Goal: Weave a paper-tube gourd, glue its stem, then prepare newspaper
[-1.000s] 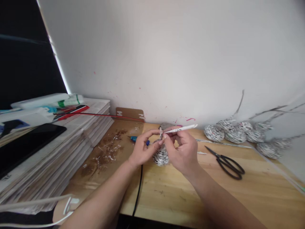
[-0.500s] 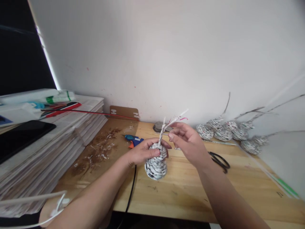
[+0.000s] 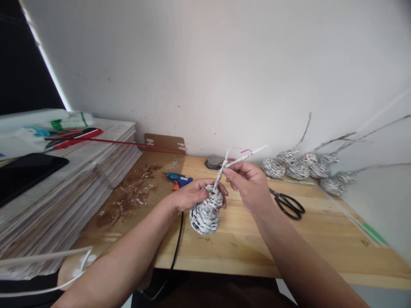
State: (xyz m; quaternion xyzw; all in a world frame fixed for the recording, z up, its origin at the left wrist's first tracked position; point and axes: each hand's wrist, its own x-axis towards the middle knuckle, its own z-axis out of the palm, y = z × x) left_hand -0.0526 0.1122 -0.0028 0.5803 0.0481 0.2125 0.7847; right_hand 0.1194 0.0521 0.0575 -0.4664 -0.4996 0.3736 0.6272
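Observation:
A gourd shape woven from rolled newspaper (image 3: 205, 217) hangs over the front of the wooden table, its wide end down toward me. Around its narrower top my left hand (image 3: 192, 195) is wrapped, thumb on the near side and fingers behind. A twisted stem of paper strips (image 3: 218, 176) rises from the top and splits into a short and a long end. Between thumb and forefinger my right hand (image 3: 247, 184) pinches the long paper strip (image 3: 253, 152), close to where it leaves the stem.
A blue glue gun (image 3: 180, 179) lies left of my hands, its black cord running forward. Black-handled scissors (image 3: 290, 206) rest at the right. Several similar woven gourds (image 3: 297, 170) stand by the wall. Stacked paper (image 3: 109, 158) with a phone (image 3: 34, 173) on top fills the left side.
My right hand has closed its fingertips on the long strip near the stem. The gourd's stem leans further right, and the view has shifted slightly.

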